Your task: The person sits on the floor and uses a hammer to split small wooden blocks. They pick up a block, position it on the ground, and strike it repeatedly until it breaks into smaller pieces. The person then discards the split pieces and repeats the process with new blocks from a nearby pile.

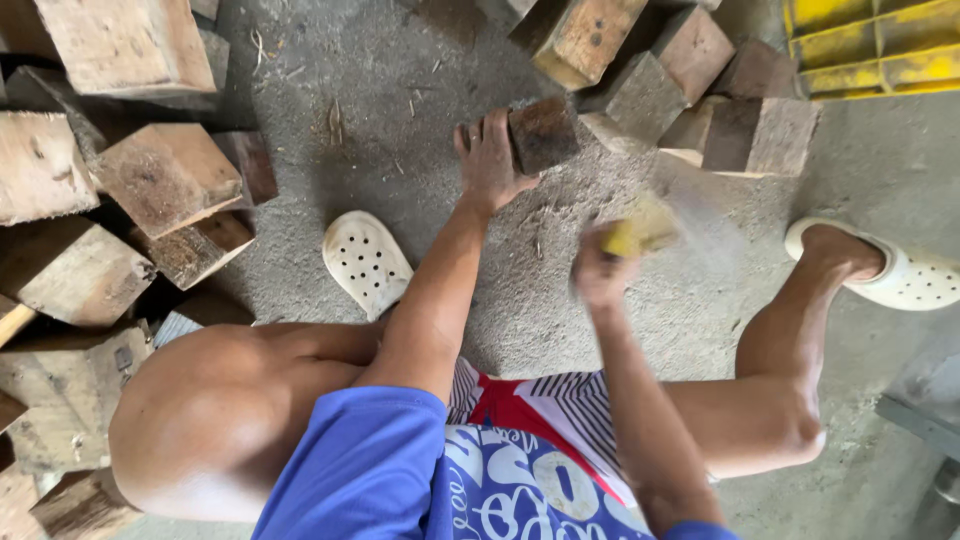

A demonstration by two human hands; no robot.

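My left hand point(490, 160) grips a dark, weathered wooden block point(545, 132) that rests on the concrete floor in front of me. My right hand point(600, 272) is closed around a yellow tool handle point(642, 230), which is blurred by motion just right of the block; what kind of tool it is cannot be made out. I am squatting, with my knees spread to either side and my arms reaching forward between them.
Piles of rough wooden blocks lie at the left point(165, 175) and at the top right point(740, 125). Yellow pallet slats point(870, 45) fill the top right corner. White perforated clogs are on my feet, left point(365, 262) and right point(910, 280). Sawdust covers the floor.
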